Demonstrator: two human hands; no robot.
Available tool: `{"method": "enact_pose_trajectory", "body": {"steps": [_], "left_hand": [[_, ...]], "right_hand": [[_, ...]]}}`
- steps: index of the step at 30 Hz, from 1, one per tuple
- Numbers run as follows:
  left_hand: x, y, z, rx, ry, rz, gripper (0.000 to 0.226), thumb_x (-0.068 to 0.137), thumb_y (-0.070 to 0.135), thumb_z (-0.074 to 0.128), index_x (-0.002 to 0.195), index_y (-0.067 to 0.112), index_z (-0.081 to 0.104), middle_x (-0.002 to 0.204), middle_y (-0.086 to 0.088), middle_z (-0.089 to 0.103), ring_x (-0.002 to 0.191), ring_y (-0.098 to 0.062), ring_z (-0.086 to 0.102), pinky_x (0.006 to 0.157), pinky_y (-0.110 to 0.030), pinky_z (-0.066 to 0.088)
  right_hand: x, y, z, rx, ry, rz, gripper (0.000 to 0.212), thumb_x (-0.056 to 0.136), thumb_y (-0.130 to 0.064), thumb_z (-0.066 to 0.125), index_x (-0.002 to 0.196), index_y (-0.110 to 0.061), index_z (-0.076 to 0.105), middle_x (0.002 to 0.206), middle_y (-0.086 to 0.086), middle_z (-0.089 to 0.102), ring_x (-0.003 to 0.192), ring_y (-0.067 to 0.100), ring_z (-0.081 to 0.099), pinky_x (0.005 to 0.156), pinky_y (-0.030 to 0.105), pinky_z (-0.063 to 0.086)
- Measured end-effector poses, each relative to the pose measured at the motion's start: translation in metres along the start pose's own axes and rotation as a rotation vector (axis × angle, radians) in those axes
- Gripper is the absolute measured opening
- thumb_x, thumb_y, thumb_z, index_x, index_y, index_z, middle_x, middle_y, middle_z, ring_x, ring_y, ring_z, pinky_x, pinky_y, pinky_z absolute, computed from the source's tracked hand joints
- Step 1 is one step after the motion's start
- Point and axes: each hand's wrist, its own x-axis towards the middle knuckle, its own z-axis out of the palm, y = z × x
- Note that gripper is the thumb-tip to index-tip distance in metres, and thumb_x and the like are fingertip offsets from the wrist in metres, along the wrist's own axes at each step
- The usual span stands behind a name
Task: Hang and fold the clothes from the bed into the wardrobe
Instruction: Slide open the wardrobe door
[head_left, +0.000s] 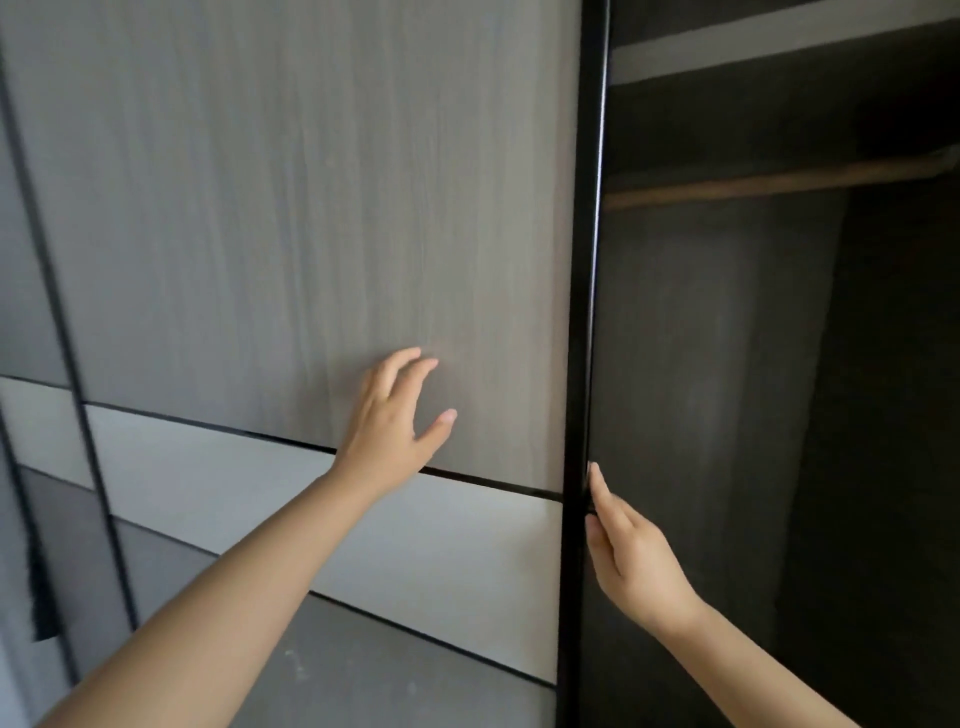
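1. Reaching up from the bottom edge, two bare forearms enter the frame, cut off below the elbows.
2. The left hand (395, 421) lies spread on the sliding door (311, 218), grip released, fingers fanned and thumb apart; whether the palm presses flat on the panel is hard to tell.
3. The right hand (631, 551) is at the door's black edge frame (584, 312), fingertips (596, 480) against the strip. The frame hides the thumb side, so I cannot tell whether that grip wraps the edge or only rests against it.
4. The door has a grey wood-grain panel above, a pale band (322, 509) below it, and a darker panel lower still; its left side is blurred.
5. To the right, the wardrobe (779, 364) stands open, its interior dark. A wooden hanging rail (779, 182) crosses the upper part, with a shelf (769, 47) above it, both cut off at the right edge.
6. The deeper corners of the interior are too dim to make out, and no clothes or bed are in view.
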Motion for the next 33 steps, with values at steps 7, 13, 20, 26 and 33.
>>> {"method": "enact_pose_trajectory", "body": {"steps": [7,13,20,26,33], "left_hand": [[0.032,-0.04,-0.019,-0.058,0.058,-0.09,0.088,0.063,0.066,0.032,0.127,0.007,0.051,0.14,-0.015,0.032,0.131,-0.029,0.029,0.101,-0.019,0.017],[0.048,-0.08,-0.03,-0.087,0.102,-0.153,0.089,0.062,0.067,0.036,0.13,0.01,0.047,0.143,-0.013,0.027,0.134,-0.026,0.025,0.104,-0.024,0.017],[0.037,-0.115,-0.03,-0.039,-0.005,-0.176,0.11,0.054,0.072,0.044,0.146,0.015,0.021,0.155,-0.008,0.001,0.143,-0.021,0.005,0.108,-0.025,0.011],[0.034,-0.162,-0.037,0.019,0.021,-0.246,0.111,0.056,0.07,0.04,0.146,0.01,0.017,0.155,-0.009,0.002,0.144,-0.019,0.003,0.106,-0.017,0.004],[0.029,-0.222,-0.05,-0.004,-0.009,-0.388,0.085,0.08,0.043,0.06,0.147,0.013,0.016,0.155,-0.003,0.007,0.137,-0.001,0.007,0.115,-0.025,0.013]], "right_hand": [[0.047,-0.018,0.062,0.046,0.085,-0.14,0.044,0.097,-0.028,0.037,0.129,0.002,0.04,0.061,0.001,0.055,0.06,0.009,0.045,0.05,0.015,0.042],[0.092,-0.033,0.105,0.416,0.007,-0.002,0.057,0.085,-0.052,0.049,0.132,-0.021,0.042,0.112,0.002,0.063,0.102,0.008,0.059,0.094,0.009,0.041],[0.159,-0.042,0.156,0.636,-0.291,0.147,0.097,0.075,-0.018,0.075,0.142,-0.03,0.006,0.146,-0.013,0.014,0.14,0.006,0.01,0.114,0.024,0.014],[0.201,-0.054,0.226,0.723,-0.462,0.202,0.113,0.069,-0.035,0.076,0.147,-0.014,-0.002,0.156,0.001,-0.003,0.143,0.011,-0.002,0.115,0.025,0.004],[0.222,-0.092,0.282,0.831,-0.557,0.247,0.117,0.058,-0.074,0.064,0.145,-0.016,0.011,0.143,-0.014,0.014,0.133,0.0,0.018,0.114,0.022,0.019]]}}
